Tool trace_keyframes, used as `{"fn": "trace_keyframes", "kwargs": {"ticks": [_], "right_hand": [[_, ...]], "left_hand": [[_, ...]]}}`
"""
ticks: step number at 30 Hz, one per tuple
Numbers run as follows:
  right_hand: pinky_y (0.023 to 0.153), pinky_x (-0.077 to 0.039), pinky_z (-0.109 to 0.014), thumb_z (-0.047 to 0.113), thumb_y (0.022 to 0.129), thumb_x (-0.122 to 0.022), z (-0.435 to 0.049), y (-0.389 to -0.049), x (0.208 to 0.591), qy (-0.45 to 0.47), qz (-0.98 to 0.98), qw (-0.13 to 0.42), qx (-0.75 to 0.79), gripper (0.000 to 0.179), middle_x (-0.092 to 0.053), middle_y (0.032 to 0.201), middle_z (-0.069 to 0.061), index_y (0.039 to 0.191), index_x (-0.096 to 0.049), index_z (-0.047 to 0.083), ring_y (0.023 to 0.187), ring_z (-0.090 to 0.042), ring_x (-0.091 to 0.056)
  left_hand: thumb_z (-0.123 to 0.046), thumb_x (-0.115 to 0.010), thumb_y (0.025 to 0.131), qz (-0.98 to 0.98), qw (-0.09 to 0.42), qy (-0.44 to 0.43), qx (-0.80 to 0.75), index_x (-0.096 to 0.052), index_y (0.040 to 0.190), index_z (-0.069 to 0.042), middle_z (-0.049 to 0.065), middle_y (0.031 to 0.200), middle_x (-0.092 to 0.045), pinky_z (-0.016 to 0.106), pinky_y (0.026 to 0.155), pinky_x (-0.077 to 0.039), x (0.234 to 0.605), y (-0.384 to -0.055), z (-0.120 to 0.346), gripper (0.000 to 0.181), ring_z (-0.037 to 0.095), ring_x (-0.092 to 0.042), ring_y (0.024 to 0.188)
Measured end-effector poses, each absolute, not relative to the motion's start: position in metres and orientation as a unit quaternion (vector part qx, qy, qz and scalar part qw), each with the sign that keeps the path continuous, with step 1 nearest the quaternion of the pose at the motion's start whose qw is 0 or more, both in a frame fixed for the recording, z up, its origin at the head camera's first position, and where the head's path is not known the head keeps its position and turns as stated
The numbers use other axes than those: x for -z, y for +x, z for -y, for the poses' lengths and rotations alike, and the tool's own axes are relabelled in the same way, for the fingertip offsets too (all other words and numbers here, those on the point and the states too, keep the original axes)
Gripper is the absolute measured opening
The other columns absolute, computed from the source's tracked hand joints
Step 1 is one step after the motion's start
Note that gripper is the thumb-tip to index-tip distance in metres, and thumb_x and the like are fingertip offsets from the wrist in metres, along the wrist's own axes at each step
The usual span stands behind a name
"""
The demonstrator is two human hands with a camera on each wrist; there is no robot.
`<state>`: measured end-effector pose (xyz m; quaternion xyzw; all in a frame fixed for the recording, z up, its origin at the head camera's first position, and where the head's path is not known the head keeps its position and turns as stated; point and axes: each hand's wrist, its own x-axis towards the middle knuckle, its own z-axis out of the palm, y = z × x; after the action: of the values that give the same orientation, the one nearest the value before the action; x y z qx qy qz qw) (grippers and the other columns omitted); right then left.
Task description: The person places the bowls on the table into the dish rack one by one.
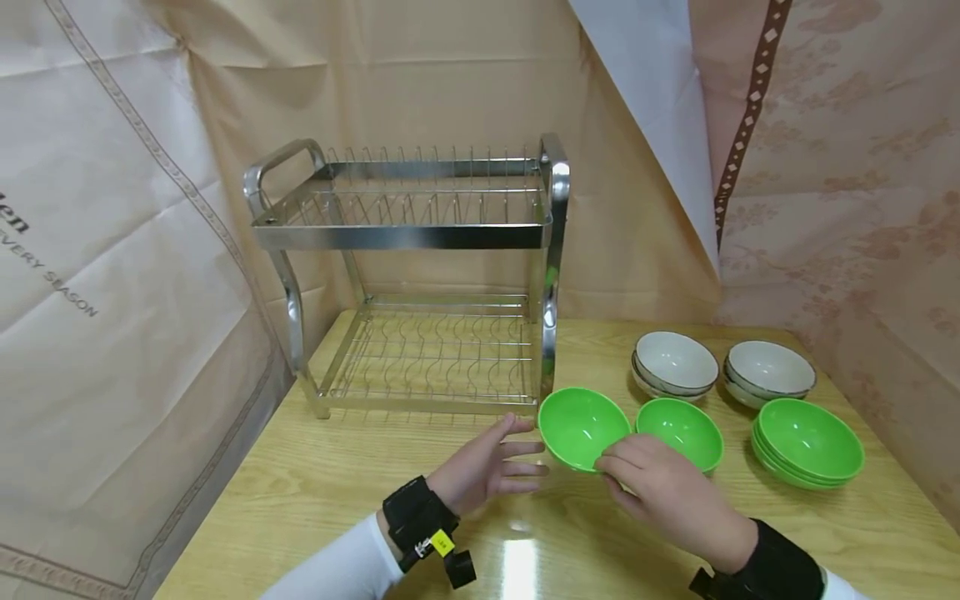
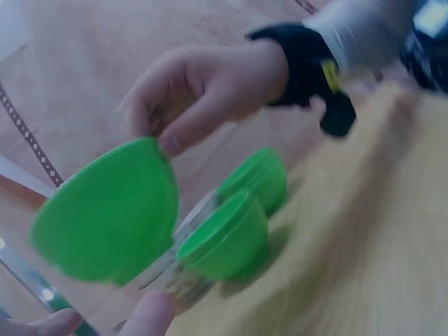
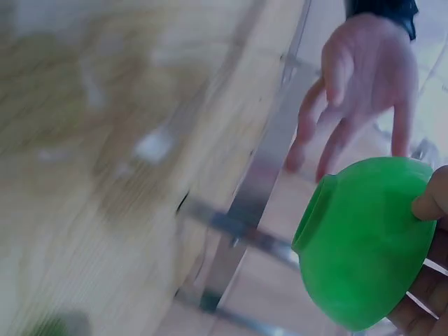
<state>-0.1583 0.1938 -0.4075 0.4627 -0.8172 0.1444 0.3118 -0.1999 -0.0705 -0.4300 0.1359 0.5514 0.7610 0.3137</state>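
My right hand point(image 1: 663, 496) pinches the rim of a green bowl point(image 1: 583, 427), thumb on the outside, and holds it raised above the table. In the right wrist view the bowl point(image 3: 367, 241) shows its outer wall and foot ring. My left hand point(image 1: 495, 468) reaches toward the bowl's left side with fingers spread, holding nothing. Behind the right hand sits another green bowl point(image 1: 681, 429), partly covered by that hand. Farther right stands a stack of green bowls point(image 1: 813, 442).
A two-tier metal dish rack point(image 1: 405, 237) stands at the back left, with wire slots on both tiers. Two stacks of white bowls, one at the left point(image 1: 675, 362) and one at the right point(image 1: 771, 369), stand behind the green ones. Patterned cloth point(image 1: 465, 92) hangs around the wooden table point(image 1: 300, 492).
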Motion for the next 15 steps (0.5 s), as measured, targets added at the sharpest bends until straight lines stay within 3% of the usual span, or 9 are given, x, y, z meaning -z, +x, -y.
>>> {"fn": "trace_keyframes", "kwargs": {"ticks": [3, 6, 8, 15], "right_hand": [[0.07, -0.053, -0.032, 0.016, 0.091, -0.061, -0.184, -0.156, 0.408, 0.484, 0.815, 0.283, -0.148, 0.009, -0.063, 0.088, 0.005, 0.093, -0.068, 0.01, 0.084, -0.012, -0.057], [0.076, -0.052, -0.032, 0.008, 0.076, -0.075, -0.177, -0.154, 0.409, 0.494, 0.82, 0.248, -0.151, 0.022, -0.063, 0.092, 0.006, 0.097, -0.068, 0.012, 0.089, -0.012, -0.056], [0.078, -0.052, -0.032, 0.006, 0.071, -0.078, -0.175, -0.154, 0.411, 0.496, 0.82, 0.239, -0.153, 0.029, -0.062, 0.094, 0.006, 0.098, -0.068, 0.012, 0.091, -0.011, -0.055], [0.079, -0.052, -0.03, 0.007, 0.075, -0.073, -0.168, -0.159, 0.416, 0.509, 0.808, 0.245, -0.17, 0.026, -0.061, 0.096, 0.008, 0.099, -0.068, 0.013, 0.093, -0.009, -0.055]], "left_hand": [[-0.05, -0.031, 0.104, -0.515, 0.333, 0.146, -0.776, -0.023, 0.15, -0.001, 0.035, 0.138, -0.04, 0.052, 0.098, -0.044, 0.431, -0.197, 0.068, 0.068, 0.041, -0.052, 0.113], [-0.048, -0.031, 0.104, -0.498, 0.335, 0.15, -0.785, -0.023, 0.152, -0.009, 0.035, 0.138, -0.039, 0.054, 0.099, -0.041, 0.431, -0.196, 0.068, 0.063, 0.041, -0.051, 0.114], [-0.046, -0.034, 0.104, -0.495, 0.333, 0.138, -0.791, -0.024, 0.153, -0.012, 0.034, 0.138, -0.039, 0.054, 0.099, -0.041, 0.431, -0.195, 0.069, 0.061, 0.041, -0.05, 0.115], [-0.041, -0.044, 0.101, -0.511, 0.308, 0.107, -0.795, -0.03, 0.15, -0.006, 0.031, 0.139, -0.039, 0.051, 0.098, -0.045, 0.431, -0.194, 0.078, 0.061, 0.042, -0.05, 0.115]]}}
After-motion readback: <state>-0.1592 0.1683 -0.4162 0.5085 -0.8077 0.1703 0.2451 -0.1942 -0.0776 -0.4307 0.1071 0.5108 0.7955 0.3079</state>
